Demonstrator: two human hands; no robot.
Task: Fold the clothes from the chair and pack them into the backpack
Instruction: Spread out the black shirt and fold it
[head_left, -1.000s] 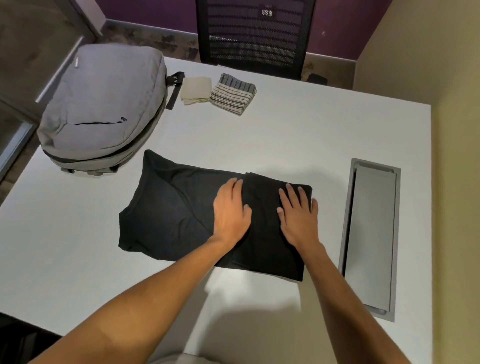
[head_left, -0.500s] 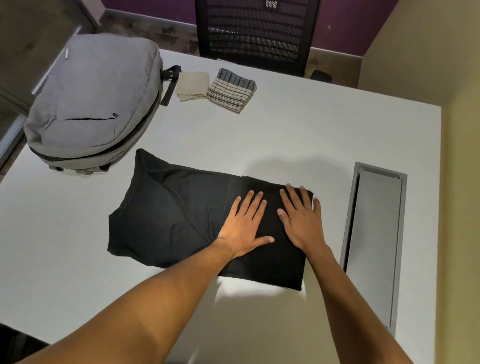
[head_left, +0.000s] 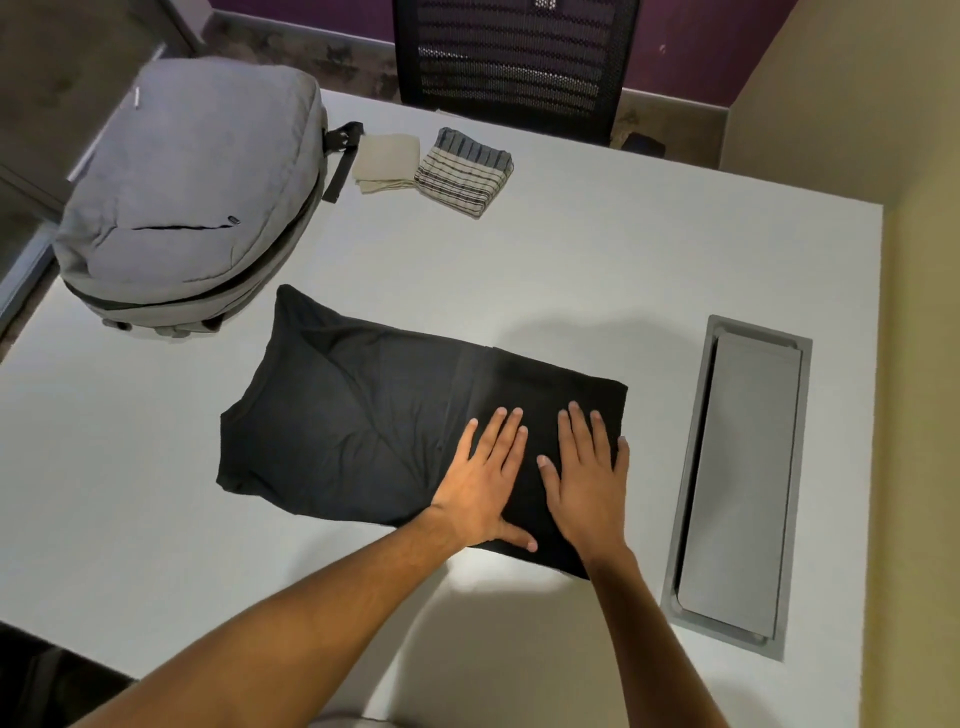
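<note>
Your left hand (head_left: 485, 486) has slid right beside your right hand (head_left: 587, 480), fingers flat and spread, gripping nothing, pressing the folded black cotton shirt (head_left: 363, 415) under them on the white bench (head_left: 571, 270), ready for the next fold.

A black shirt (head_left: 363, 421) lies partly folded on the table, its right end doubled over. A grey backpack (head_left: 192, 192) lies flat at far left, beside folded beige (head_left: 387, 161) and striped (head_left: 465, 174) cloths.
</note>
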